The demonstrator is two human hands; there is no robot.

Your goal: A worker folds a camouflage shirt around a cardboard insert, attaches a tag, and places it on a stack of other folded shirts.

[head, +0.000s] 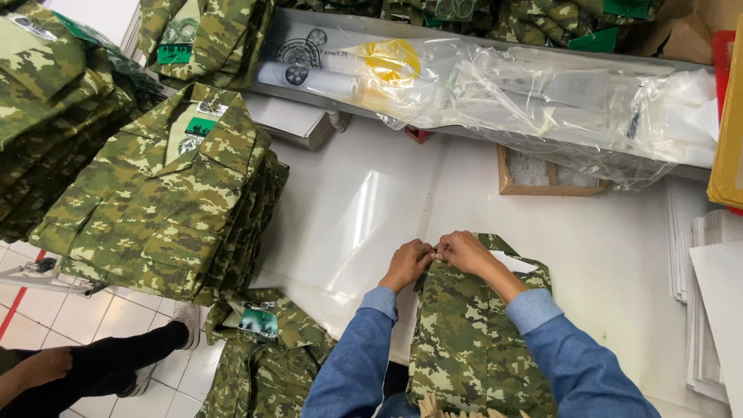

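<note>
both hands meet at the collar of a camo shirt (472, 340) lying on the white table (611, 255), directly in front of the person. left hand (408, 264) closed, fingertips pinching the collar edge. right hand (464, 251) closed too, pinching the same spot, knuckles touching the left. blue denim sleeves on both arms. a white card insert shows at the shirt's right shoulder.

fabric: woven digital camouflage, greens and tan, matte.

left of the hands, a tall stack of folded camo shirts (162, 193), squared edges, top one with a small green rectangular label (200, 126) at the collar. another folded shirt (263, 356) lower down carries a green-and-white tag at its neck. more stacks at far left and along the top edge, some with green tags.

across the top, a long grey tray (495, 46) holds clear, crinkled plastic bags (542, 101), glossy; one has a round yellow print, one round black prints. below it, a shallow wooden frame box (542, 174). right edge: white paper sheets (712, 286) stacked, a yellow and red box corner.

bottom left: another person's hand and black-trousered leg over white floor tiles.
</note>
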